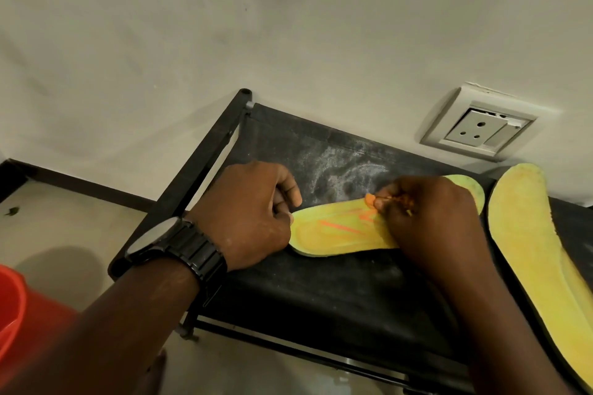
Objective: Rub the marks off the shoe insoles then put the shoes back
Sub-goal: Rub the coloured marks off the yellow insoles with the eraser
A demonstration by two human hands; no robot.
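We rub a seemingly light, floppy insole (337, 234).
Our left hand (250, 212) grips its end; our right hand (430, 218) pinches the eraser (369, 199).

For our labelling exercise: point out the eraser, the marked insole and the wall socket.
eraser (369, 199): head view, its exposed orange tip.
marked insole (333, 240): head view, yellow middle, below the orange mark.
wall socket (474, 131): head view, white face among the pin holes.

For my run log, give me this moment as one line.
step: mark removal on insole | left hand: holds its end | right hand: pinches orange piece at orange marks | second insole: at right | surface: black rack
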